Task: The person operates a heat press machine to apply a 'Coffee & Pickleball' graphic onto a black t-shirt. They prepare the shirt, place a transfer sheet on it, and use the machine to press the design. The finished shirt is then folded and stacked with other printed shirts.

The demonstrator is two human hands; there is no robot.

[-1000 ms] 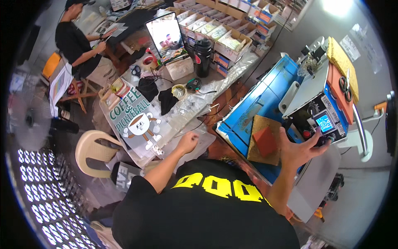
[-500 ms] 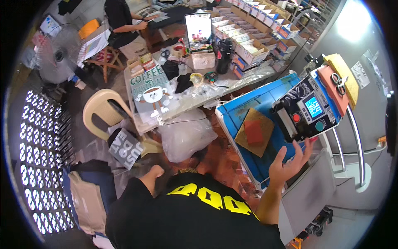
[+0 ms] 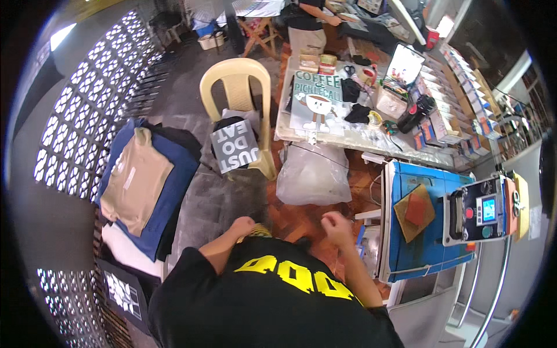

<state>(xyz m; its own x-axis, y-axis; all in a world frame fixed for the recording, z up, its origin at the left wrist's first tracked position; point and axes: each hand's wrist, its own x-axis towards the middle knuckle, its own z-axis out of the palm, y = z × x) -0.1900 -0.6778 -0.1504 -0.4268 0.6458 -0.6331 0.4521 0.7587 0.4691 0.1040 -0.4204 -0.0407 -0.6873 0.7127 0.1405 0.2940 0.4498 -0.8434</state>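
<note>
My left hand (image 3: 242, 225) hangs in front of my body, fingers curled into a loose fist with nothing showing in it. My right hand (image 3: 338, 225) is raised a little, its fingers bent in and likewise without a visible object. Closest to that hand, on the right, stands a heat press with a blue bed (image 3: 438, 249). On the bed lies a brown square pad (image 3: 426, 229) with a smaller red pad (image 3: 416, 209) on top. The swung-aside press head (image 3: 481, 210) carries a lit display, knobs and a pair of scissors (image 3: 516, 204).
Folded shirts, a tan one (image 3: 139, 180) uppermost, are stacked on the left. A cream plastic chair (image 3: 235, 69) holds a grey printed sheet (image 3: 234, 146). Ahead, a worktable (image 3: 360, 138) bears a coffee-cup print (image 3: 316, 107), tape, a black bottle (image 3: 415, 115) and boxes. Another person (image 3: 307, 29) works beyond.
The view has swung left, bringing the shirt stack more fully into sight. My right hand has drawn back from beside the press head, and its spread fingers have curled in.
</note>
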